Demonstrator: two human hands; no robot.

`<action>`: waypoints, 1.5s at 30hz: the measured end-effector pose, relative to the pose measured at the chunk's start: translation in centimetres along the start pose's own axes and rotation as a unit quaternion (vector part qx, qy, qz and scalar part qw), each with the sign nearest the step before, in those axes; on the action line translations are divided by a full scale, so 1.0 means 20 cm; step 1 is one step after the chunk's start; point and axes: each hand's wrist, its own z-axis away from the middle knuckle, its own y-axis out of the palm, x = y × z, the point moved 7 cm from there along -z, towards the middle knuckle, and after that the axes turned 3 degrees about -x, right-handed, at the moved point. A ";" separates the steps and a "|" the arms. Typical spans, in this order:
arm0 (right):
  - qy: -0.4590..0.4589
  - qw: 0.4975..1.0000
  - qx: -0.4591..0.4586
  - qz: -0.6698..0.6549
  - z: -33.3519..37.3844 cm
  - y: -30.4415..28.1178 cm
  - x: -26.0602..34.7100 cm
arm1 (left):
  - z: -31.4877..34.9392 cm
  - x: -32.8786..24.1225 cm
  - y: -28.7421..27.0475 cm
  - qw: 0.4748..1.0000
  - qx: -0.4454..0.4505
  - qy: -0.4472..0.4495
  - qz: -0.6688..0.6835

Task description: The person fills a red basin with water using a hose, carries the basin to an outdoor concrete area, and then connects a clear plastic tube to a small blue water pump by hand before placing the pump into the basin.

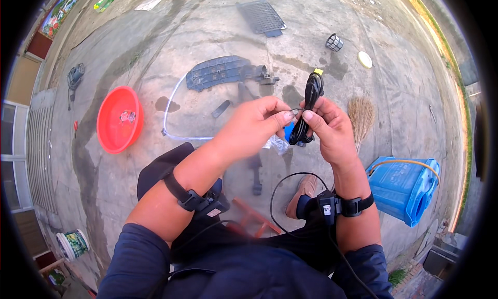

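My right hand is closed on a bundled black cable, held upright in front of me. A yellow tag shows at the bundle's top end. My left hand, on the bundle's left side, pinches a thin dark wire tie between thumb and fingertips. This tie forms a small loop and runs to the middle of the bundle, at my right thumb. Behind the hands, a clear plastic bag and something blue lie on the ground, partly hidden.
A red basin lies to the left, near a clear hose and a dark plastic panel. On the right are a straw broom and a blue jug on its side. A black basket and a grey grate lie farther off.
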 end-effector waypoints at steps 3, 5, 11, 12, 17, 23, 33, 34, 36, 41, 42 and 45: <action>-0.005 1.000 0.020 0.010 0.00 0.00 0.00 | -0.01 -0.01 -0.02 0.999 -0.018 -0.031 0.010; -0.008 0.999 0.037 0.015 0.00 -0.01 0.00 | 0.00 -0.06 -0.03 1.000 -0.023 -0.018 -0.011; -0.078 0.983 0.037 0.161 0.00 0.00 -0.01 | 0.00 -0.08 -0.06 0.991 -0.035 0.053 -0.119; -0.076 0.984 0.020 0.158 0.00 -0.01 -0.01 | 0.00 -0.02 -0.08 0.996 -0.042 -0.027 -0.074; -0.087 0.983 -0.011 0.164 0.00 -0.01 0.01 | 0.02 -0.01 -0.03 0.993 -0.021 -0.115 -0.020; -0.086 0.981 0.004 0.172 0.00 0.01 0.01 | 0.02 -0.01 0.01 0.994 0.006 -0.110 0.005; 0.055 0.997 0.047 0.008 0.02 0.03 -0.01 | 0.07 -0.25 -0.01 0.833 -0.118 0.297 -0.452; 0.044 0.999 0.032 0.002 0.01 0.02 0.00 | 0.07 -0.22 0.00 0.833 -0.118 0.298 -0.452; 0.025 0.999 0.018 0.034 0.01 0.00 0.00 | 0.03 -0.07 -0.11 0.967 -0.156 0.096 -0.176; -0.050 0.992 0.012 0.119 0.00 -0.02 -0.03 | 0.05 0.06 -0.01 0.971 -0.041 -0.217 0.093; -0.050 0.991 0.010 0.120 0.01 -0.02 -0.02 | 0.07 0.09 0.02 0.943 -0.041 -0.271 0.189; -0.075 0.987 0.009 0.142 0.01 -0.02 -0.01 | 0.06 0.11 0.06 0.933 -0.001 -0.263 0.245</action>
